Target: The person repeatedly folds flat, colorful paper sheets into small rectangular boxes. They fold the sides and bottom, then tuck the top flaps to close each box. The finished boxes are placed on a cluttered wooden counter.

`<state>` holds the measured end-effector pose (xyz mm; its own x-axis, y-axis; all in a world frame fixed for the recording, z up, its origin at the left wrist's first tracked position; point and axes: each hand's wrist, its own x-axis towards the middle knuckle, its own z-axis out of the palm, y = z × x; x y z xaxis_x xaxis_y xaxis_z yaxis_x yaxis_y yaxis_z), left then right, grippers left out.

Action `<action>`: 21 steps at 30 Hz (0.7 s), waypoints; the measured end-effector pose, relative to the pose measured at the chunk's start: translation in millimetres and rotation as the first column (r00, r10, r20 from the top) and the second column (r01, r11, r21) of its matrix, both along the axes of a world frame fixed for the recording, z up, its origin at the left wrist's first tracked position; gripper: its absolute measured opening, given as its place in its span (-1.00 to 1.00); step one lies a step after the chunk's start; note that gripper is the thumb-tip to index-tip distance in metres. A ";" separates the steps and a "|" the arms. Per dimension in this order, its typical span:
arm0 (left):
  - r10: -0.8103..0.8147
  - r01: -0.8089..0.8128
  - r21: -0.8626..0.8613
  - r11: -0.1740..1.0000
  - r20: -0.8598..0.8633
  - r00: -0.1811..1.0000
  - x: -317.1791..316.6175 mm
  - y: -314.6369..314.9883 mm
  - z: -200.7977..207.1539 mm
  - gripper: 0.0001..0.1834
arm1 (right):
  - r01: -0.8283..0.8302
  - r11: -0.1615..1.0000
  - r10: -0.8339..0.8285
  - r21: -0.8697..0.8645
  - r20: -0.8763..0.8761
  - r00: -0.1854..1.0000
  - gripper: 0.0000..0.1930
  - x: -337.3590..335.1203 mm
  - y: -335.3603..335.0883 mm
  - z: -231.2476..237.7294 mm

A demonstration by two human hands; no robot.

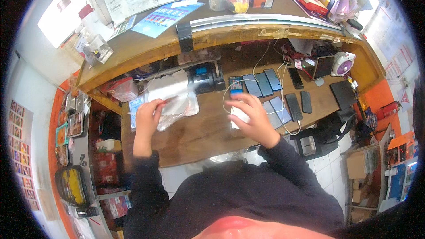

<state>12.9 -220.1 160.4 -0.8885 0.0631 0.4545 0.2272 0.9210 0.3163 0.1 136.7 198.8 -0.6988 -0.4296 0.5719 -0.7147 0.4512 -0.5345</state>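
My left hand [149, 116] is at the left of the wooden desk, its thumb and fingers pinched together. Whatever may be between them is too small to name. Beside it lies a crumpled white sheet [170, 89], with clear plastic wrap [173, 121] along its near side. My right hand [253, 117] has its fingers spread, just over a small white flat item [239, 116]; I cannot tell whether they touch. To the right of this hand lie several phones, among them a dark phone [293, 106] with a white cable [290, 130] plugged in.
A black printer-like device [206, 78] stands behind the sheet. A dark laptop or tablet [341, 95] and a small white and purple fan [343, 64] are at the right. The raised wooden counter [265, 32] runs along the back. Shelves [106, 168] with boxes flank the left side.
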 end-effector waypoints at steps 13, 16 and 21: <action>-0.339 -0.182 0.884 0.430 0.346 0.875 100.9 34.7 31.6 -0.76 | -0.344 0.912 0.403 -0.224 0.644 0.650 -0.71 -43.5 -76.4 29.5; -0.264 -0.171 0.889 0.424 0.302 0.916 101.0 47.8 30.4 -0.76 | 0.022 0.987 -0.050 -0.158 -0.176 0.983 -0.49 -21.7 -101.5 12.5; -0.211 -0.146 0.777 0.612 0.339 0.917 96.7 62.4 49.4 -0.80 | -0.413 0.908 0.403 -0.074 -0.118 0.907 -0.54 11.4 -117.7 -15.7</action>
